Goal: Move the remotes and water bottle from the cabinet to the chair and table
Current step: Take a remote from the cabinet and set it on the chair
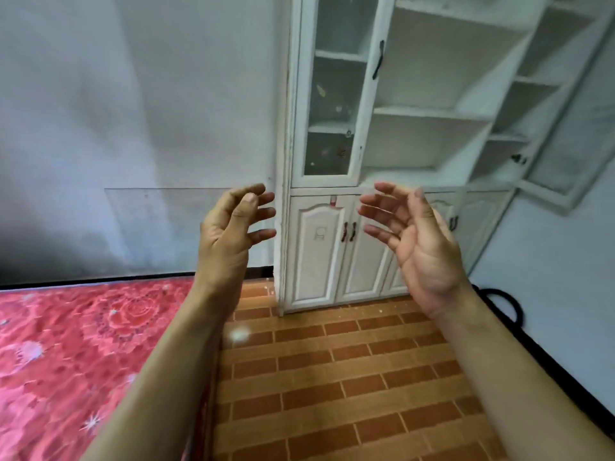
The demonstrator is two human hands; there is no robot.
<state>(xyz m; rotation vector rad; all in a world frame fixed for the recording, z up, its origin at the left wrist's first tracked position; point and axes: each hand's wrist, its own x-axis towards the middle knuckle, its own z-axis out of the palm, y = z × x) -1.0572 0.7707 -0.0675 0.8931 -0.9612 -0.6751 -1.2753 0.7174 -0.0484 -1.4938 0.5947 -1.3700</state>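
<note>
A tall white cabinet (pixel 366 154) stands against the back wall. Its right glass door (pixel 565 134) hangs open, and the bare shelves (pixel 429 111) behind it hold nothing that I can see. Its left glass door (pixel 332 94) is closed. No remote, water bottle, chair or table is in view. My left hand (pixel 233 234) is raised in front of the cabinet's left edge, fingers curled and apart, holding nothing. My right hand (pixel 412 241) is raised before the lower cabinet doors (pixel 316 247), palm turned inward, fingers spread, also holding nothing.
A bed with a red floral cover (pixel 76 354) fills the lower left. Orange brick-pattern tile floor (pixel 332 377) runs between me and the cabinet. A black cable (pixel 506 304) lies along the base of the right wall.
</note>
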